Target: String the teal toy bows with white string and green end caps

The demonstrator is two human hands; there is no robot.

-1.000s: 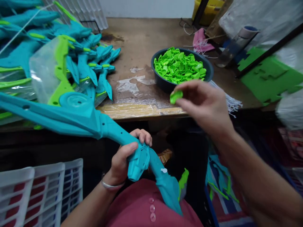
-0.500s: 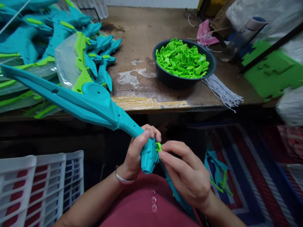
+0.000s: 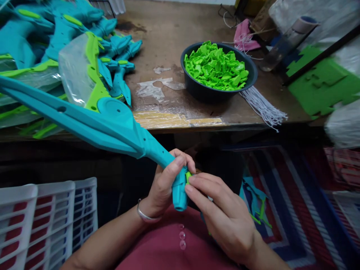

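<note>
My left hand [image 3: 168, 176] is wrapped round the narrow neck of a turquoise plastic toy part [image 3: 120, 127], shaped like a toy gun or bow body. Its long split end reaches up to the left, over the table's edge. The short hollow tip points down toward my lap. Against the side of that tip, my right hand [image 3: 222, 210] pinches a small bright green plastic piece [image 3: 188, 177] between thumb and fingers. The green piece touches the turquoise body, mostly covered by my fingertips. Part of the turquoise body is hidden behind my right hand.
A dark bowl [image 3: 194, 90] heaped with green pieces [image 3: 216, 67] stands on the wooden table [image 3: 168, 33]. Turquoise toy parts [image 3: 28, 33] pile up at the left. White strings [image 3: 264, 107] hang over the edge. A white plastic crate [image 3: 53, 217] is at lower left, a striped mat [image 3: 289, 210] at right.
My right fingers have pressed the green piece closer against the turquoise body, and it now lies flatter there. The toy's tip has turned slightly and shifted right.
</note>
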